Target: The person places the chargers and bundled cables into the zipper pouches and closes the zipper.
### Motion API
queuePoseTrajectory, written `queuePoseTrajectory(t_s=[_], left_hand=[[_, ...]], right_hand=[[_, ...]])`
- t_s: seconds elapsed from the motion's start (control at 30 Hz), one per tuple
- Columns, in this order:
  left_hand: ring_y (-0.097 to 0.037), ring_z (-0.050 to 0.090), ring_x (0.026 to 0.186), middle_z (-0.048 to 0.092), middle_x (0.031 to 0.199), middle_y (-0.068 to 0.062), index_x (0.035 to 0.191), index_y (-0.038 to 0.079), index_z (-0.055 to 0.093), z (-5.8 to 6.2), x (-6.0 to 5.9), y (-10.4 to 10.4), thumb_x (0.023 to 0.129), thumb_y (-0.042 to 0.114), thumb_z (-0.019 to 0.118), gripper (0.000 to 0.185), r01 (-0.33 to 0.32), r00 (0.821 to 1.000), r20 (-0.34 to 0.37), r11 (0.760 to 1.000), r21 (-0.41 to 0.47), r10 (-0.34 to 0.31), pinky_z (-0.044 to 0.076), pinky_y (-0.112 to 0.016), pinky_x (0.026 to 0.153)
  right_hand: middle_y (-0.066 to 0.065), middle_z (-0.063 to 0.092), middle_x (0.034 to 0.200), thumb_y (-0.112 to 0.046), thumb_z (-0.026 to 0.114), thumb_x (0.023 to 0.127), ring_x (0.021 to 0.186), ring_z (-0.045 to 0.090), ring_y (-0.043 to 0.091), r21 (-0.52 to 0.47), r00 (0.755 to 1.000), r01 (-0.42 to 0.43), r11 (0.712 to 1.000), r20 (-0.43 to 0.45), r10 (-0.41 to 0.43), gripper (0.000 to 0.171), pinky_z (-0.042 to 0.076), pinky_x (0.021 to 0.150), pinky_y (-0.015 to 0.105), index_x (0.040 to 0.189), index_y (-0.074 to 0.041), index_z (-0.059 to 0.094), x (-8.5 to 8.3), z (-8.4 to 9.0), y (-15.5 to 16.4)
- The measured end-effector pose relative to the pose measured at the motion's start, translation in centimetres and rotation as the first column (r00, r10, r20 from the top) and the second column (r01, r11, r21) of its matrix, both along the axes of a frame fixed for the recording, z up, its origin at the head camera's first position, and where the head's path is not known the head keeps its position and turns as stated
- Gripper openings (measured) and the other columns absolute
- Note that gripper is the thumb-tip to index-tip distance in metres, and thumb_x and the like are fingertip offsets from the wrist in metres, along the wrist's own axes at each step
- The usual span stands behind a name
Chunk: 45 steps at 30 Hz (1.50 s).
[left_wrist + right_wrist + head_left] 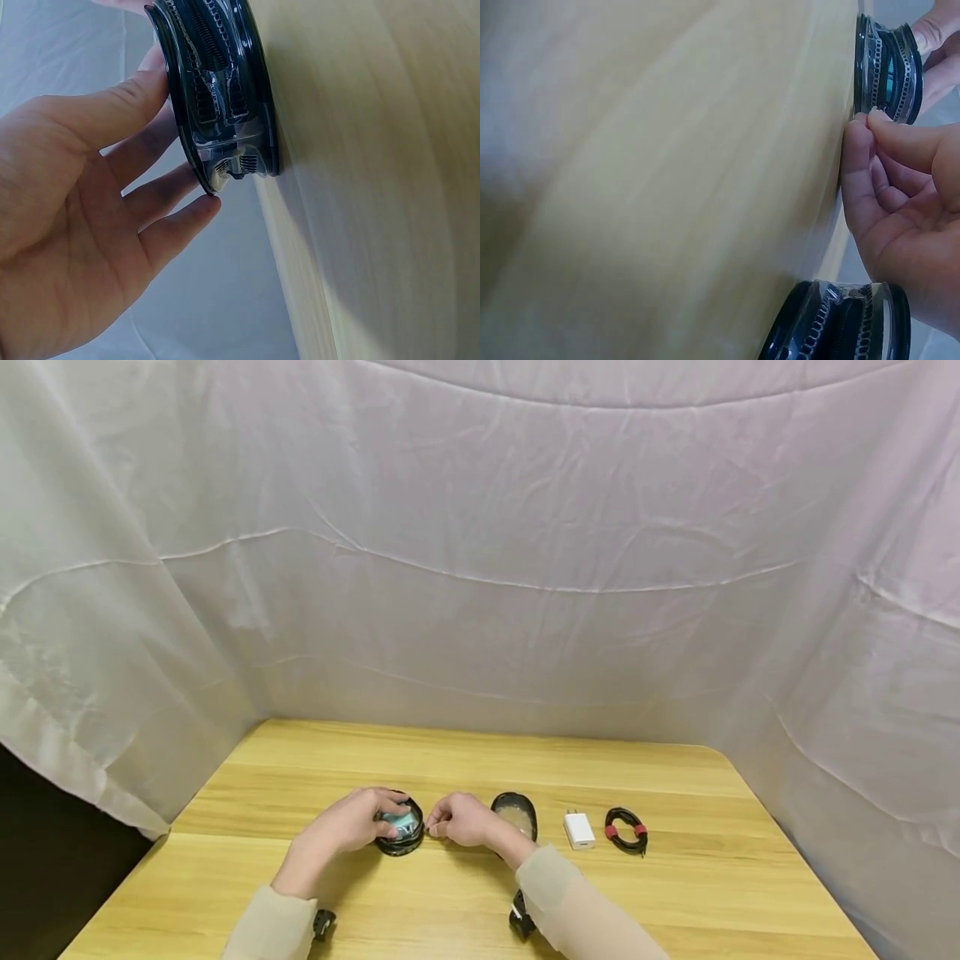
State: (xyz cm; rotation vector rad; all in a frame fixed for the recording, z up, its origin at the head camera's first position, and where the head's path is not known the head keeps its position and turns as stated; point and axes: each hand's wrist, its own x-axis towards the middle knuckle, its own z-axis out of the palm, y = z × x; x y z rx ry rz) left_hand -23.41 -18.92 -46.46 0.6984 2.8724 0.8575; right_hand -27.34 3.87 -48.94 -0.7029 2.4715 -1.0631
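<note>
My left hand [358, 821] holds a round clear case [407, 840] with black rims, its thumb and fingers spread over the top and around the edge. Something teal [399, 821] shows inside. In the left wrist view a zipper [204, 34] runs along the side wall of this case. My right hand [467, 820] pinches thumb and forefinger together at the case's right edge, on what looks like its zipper pull, mostly hidden by the fingertips [862, 127]. A second round zip case [517, 802] lies behind the right wrist, light-coloured inside and partly covered.
Right of the second case lies a white charger plug [579, 831], prongs pointing away. Farther right is a coiled black cable [626, 829] with red ties. Pale cloth [480, 635] hangs behind and beside the wooden table [712, 885].
</note>
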Motion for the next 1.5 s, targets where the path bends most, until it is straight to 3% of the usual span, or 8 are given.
queuePoseTrajectory(t_s=[0.7,1.17,1.5], left_hand=[[-0.045,0.053,0.135,0.064,0.142,-0.016,0.124,0.002,0.075,0.6,0.2,-0.1,0.088,0.009,0.081,0.036,0.017,1.0,0.004,1.0,-0.026,-0.017,0.043,-0.061,0.111],[-0.038,0.067,0.117,0.073,0.124,-0.013,0.11,0.006,0.081,0.9,0.4,-0.2,0.087,0.016,0.084,0.026,-0.03,0.998,-0.063,0.998,-0.062,0.026,0.053,-0.056,0.101],[-0.042,0.063,0.122,0.069,0.132,-0.016,0.115,0.004,0.079,0.5,-0.2,-0.1,0.087,0.008,0.082,0.028,0.104,0.99,-0.095,0.994,-0.017,-0.105,0.053,-0.059,0.1]], right_hand=[[0.004,0.067,0.076,-0.003,0.067,0.1,0.066,0.062,0.011,-0.058,0.999,0.035,0.998,-0.004,-0.036,0.01,0.053,0.06,0.022,0.092,-0.003,0.073,0.0,-0.2,-0.1],[0.011,0.068,0.081,0.004,0.061,0.1,0.067,0.063,0.016,-0.096,0.997,0.071,0.993,-0.01,-0.072,0.011,0.054,0.059,0.025,0.095,0.002,0.071,-0.2,-0.3,-0.9],[0.007,0.065,0.08,0.003,0.065,0.098,0.068,0.062,0.015,-0.125,0.996,0.086,0.988,0.033,-0.082,0.008,0.057,0.062,0.028,0.093,0.001,0.07,-0.8,-0.5,-1.2]])
